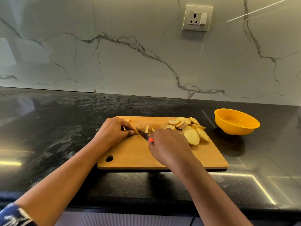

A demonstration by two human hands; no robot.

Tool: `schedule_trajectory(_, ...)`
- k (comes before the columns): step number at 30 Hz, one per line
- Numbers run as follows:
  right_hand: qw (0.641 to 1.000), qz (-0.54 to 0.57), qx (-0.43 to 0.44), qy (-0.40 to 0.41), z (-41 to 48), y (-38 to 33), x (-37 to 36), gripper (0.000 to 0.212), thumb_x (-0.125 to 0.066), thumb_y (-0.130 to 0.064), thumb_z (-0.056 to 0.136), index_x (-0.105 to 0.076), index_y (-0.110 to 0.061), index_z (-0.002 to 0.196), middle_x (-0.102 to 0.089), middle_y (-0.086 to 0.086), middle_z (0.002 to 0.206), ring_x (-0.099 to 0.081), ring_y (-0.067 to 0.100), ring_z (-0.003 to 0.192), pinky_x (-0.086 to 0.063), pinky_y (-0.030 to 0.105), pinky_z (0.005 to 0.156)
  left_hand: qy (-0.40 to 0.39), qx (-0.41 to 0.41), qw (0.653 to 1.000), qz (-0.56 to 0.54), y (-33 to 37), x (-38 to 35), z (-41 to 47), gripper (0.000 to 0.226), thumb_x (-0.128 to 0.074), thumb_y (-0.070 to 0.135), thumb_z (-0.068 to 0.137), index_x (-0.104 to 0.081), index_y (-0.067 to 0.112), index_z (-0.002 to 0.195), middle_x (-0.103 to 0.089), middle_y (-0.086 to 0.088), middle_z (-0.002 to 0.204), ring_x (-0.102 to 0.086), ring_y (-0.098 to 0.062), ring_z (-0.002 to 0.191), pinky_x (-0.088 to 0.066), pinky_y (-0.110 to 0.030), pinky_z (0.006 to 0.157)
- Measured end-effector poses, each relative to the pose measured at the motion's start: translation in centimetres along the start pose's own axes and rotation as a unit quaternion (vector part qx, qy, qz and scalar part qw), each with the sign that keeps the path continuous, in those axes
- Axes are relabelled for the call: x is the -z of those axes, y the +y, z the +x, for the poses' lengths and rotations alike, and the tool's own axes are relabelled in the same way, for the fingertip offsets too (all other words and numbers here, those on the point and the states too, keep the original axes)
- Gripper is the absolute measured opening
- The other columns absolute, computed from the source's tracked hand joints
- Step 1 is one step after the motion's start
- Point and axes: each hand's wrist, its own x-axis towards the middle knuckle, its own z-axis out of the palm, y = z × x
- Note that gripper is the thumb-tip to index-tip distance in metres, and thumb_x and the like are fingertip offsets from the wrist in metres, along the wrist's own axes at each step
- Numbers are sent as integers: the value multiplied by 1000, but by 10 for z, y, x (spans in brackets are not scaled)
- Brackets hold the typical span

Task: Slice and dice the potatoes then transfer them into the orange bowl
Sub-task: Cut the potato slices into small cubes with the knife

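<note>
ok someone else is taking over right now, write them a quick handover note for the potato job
Hands: the left grip pins a small potato piece on the cutting board. The right grip holds the knife, with the blade at that piece.
Things: a pile of round potato slices lies on the board's far right, and a few cut strips lie near the blade. The orange bowl stands on the counter right of the board; nothing shows inside it.
Done: slicing looks finished, and the first strips are cut.
Left: dice the remaining slices, then move everything into the bowl.
</note>
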Motion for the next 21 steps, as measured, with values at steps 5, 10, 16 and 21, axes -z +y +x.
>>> schedule_trajectory(5, 1000, -20, 11, -11, 5, -11, -3, 19, -46, -19, 98, -60, -14, 111, -59, 3, 92, -54, 19, 83, -40, 30, 63, 19, -3, 1000, 21, -2, -3, 1, 11, -73, 32, 79, -76, 27, 89, -63, 11, 83, -52, -2, 72, -36, -14, 60)
schedule_trajectory(10, 999, -40, 19, -19, -18, -9, -5, 19, -44, -20, 99, -59, -15, 111, -50, 0, 85, -49, 18, 80, -38, 30, 63, 27, 1, 999, 35, -2, -4, 1, 15, -73, 36, 78, -75, 24, 88, -59, 13, 76, -53, -4, 73, -42, -23, 68)
schedule_trajectory(16, 999, -18, -7, 28, -12, -8, -2, 17, -46, -24, 99, -60, -19, 106, -40, -7, 69, -47, 16, 75, -37, 30, 61, 1, 15, 1000, 5, -2, 2, 1, 11, -72, 29, 80, -74, 25, 90, -59, 16, 79, -50, 0, 73, -38, -16, 64)
schedule_trajectory(21, 1000, -15, -10, 6, -4, -17, -4, 19, -48, -24, 99, -60, -18, 112, -63, 2, 100, -56, 20, 89, -37, 30, 63, 8, 17, 1000, 2, -3, 2, 0, 7, -72, 28, 81, -74, 26, 87, -56, 19, 73, -49, -1, 69, -32, -13, 57)
